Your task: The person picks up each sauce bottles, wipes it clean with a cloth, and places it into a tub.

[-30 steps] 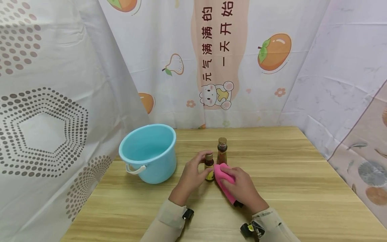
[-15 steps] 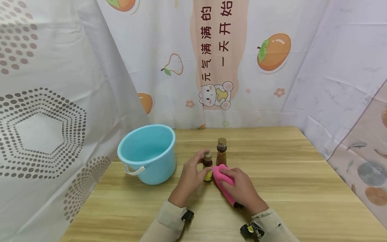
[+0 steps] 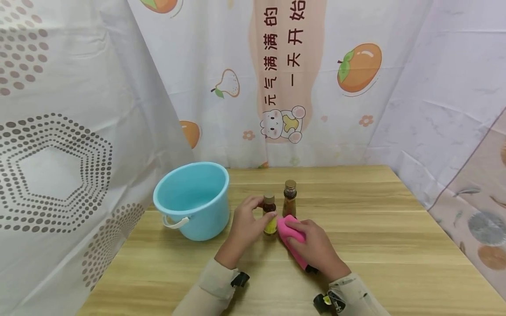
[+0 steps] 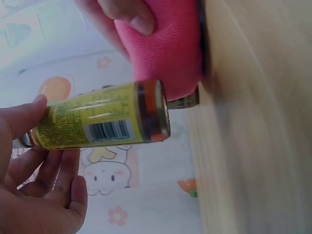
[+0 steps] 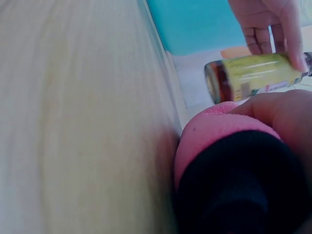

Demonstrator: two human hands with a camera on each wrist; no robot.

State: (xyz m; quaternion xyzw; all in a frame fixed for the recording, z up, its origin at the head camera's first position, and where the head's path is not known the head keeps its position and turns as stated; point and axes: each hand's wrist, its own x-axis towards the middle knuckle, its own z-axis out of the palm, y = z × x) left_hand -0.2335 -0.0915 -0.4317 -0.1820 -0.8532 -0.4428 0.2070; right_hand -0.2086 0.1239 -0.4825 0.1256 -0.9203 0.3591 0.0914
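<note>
My left hand (image 3: 246, 224) pinches a small dark glass bottle (image 3: 270, 224) with a yellow label and gold-brown cap. In the left wrist view the label carries a barcode, and the bottle's base is held just off the table. My right hand (image 3: 315, 245) grips a pink fuzzy soft thing (image 3: 290, 239) with a black end; its exact kind is unclear. It lies against the tabletop, just right of the held bottle. Behind it stands a second, taller brown bottle (image 3: 290, 204) with a gold cap, its lower part hidden by the pink thing.
A light blue bucket (image 3: 215, 219) with a white handle stands on the left of the wooden table (image 3: 375, 237). Printed curtains (image 3: 324, 131) hang behind the table and along both sides.
My left hand has moved slightly left and up with the yellow-labelled bottle, which has come off the table. My right hand and the pink thing have hardly moved.
</note>
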